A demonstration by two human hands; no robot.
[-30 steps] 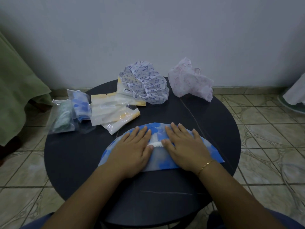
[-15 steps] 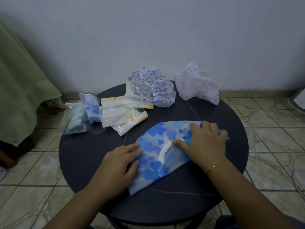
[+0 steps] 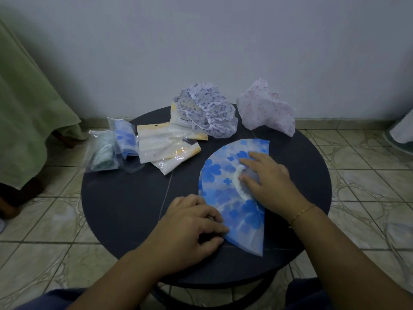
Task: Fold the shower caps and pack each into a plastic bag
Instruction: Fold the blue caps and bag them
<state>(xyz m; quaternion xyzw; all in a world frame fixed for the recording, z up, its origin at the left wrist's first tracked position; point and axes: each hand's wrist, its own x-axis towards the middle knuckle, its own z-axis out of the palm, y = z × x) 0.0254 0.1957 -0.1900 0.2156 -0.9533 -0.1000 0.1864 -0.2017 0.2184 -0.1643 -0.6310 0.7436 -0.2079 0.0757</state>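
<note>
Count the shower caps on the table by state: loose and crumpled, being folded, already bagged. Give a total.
Loose, crumpled: 2, purple-print cap, pink cap
Being folded: 1, blue flower cap
Already bagged: 2, blue bagged cap, green bagged cap
Total: 5

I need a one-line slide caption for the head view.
Two hands flatten a half-folded blue flowered shower cap on a round dark table.

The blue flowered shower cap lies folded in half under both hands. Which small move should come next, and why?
Probably fold it in half again. The blue shower cap is a flat half circle, wide beside the bagged caps. The right hand presses its middle, and the left hand holds its near edge, ready to lift it over.
</note>
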